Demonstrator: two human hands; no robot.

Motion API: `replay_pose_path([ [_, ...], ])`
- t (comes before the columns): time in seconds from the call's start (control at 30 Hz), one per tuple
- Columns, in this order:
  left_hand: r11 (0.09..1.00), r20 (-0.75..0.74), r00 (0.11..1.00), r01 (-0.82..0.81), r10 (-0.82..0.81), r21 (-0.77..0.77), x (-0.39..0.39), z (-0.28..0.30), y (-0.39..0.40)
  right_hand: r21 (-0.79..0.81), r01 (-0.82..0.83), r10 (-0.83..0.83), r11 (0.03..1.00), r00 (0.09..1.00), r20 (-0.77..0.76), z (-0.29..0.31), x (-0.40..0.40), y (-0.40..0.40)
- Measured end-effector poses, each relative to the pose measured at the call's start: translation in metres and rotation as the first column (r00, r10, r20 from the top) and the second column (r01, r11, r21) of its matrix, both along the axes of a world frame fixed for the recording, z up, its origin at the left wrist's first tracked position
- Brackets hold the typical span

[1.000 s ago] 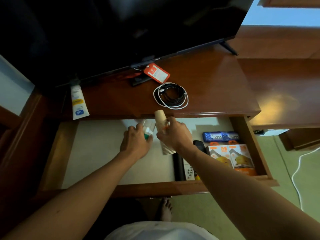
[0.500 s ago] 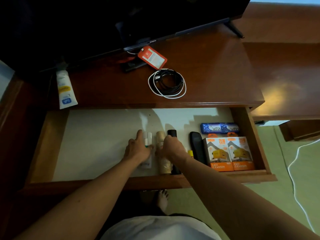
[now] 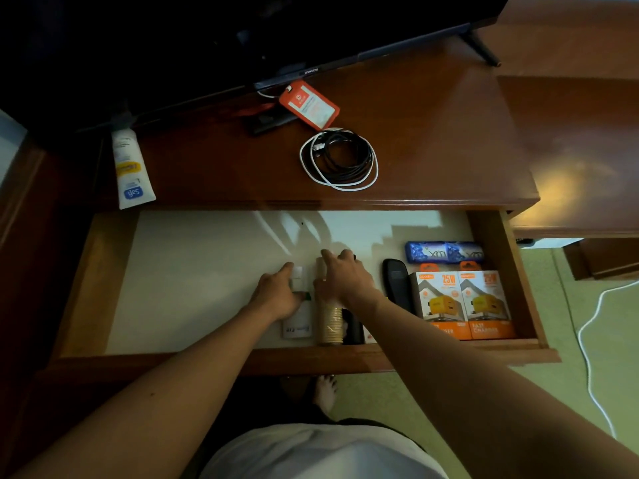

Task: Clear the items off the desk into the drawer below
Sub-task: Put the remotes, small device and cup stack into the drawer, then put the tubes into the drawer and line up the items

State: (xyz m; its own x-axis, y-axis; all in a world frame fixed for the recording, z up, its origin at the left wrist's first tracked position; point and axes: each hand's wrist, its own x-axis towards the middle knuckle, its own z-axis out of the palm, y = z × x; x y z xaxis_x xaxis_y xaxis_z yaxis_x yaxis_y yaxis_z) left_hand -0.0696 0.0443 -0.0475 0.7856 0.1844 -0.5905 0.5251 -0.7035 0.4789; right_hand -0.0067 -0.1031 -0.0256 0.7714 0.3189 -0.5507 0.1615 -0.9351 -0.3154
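Note:
The drawer (image 3: 311,361) below the desk stands pulled out. Both my hands are inside it, near its middle. My left hand (image 3: 276,295) grips a white tube with a green band (image 3: 298,324) that lies on the drawer's white floor. Right beside it, my right hand (image 3: 345,278) is curled over a stack of paper cups (image 3: 330,321) lying on its side. On the desk top lie a sunscreen tube (image 3: 133,167), coiled black and white cables (image 3: 340,159) and an orange card holder (image 3: 307,105).
The drawer's right part holds a black remote (image 3: 397,281), two orange charger boxes (image 3: 463,302) and a blue packet (image 3: 444,252). Another dark item lies half hidden under my right wrist. A television (image 3: 242,36) stands at the back of the desk. A white cord (image 3: 587,326) runs over the floor.
Both hands came down from just under the desk edge to the drawer floor. The tube and the cups now lie flat side by side in the drawer.

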Motion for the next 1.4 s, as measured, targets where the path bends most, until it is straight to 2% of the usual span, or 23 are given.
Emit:
replay_pose_path([
  [0.6, 0.997, -0.039, 0.997, 0.065, -0.067, -0.037, -0.007, -0.004, -0.011, 0.008, -0.005, 0.005, 1.000, 0.999, -0.038, 0.002, -0.007, -0.006],
  [0.7, 0.998, -0.025, 0.998, 0.053, -0.054, -0.034, -0.007, 0.000, -0.010, -0.007, -0.009, 0.009, 1.000, 1.000, 0.019, 0.004, -0.011, -0.005],
  [0.87, 0.999, 0.099, 0.995, -0.010, 0.015, -0.050, -0.003, 0.014, 0.001, 0.066, 0.035, -0.044, 0.997, 0.988, 0.147, 0.017, -0.014, 0.003],
  [0.97, 0.994, 0.176, 0.981, -0.087, 0.075, 0.064, 0.007, 0.035, 0.018, 0.151, 0.007, -0.044, 0.989, 0.969, 0.242, 0.038, -0.004, 0.024],
  [1.17, 0.959, 0.412, 0.890, -0.262, 0.196, 0.110, 0.038, 0.083, 0.072, 0.334, -0.030, -0.085, 0.942, 0.942, 0.325, 0.080, 0.029, 0.088],
  [1.3, 0.915, 0.511, 0.812, -0.387, 0.282, 0.111, 0.060, 0.109, 0.117, 0.319, -0.065, -0.041, 0.945, 0.948, 0.314, 0.097, 0.056, 0.129],
  [1.4, 0.869, 0.524, 0.806, -0.442, 0.276, 0.223, 0.072, 0.117, 0.152, 0.299, -0.071, -0.031, 0.951, 0.946, 0.322, 0.104, 0.081, 0.153],
])
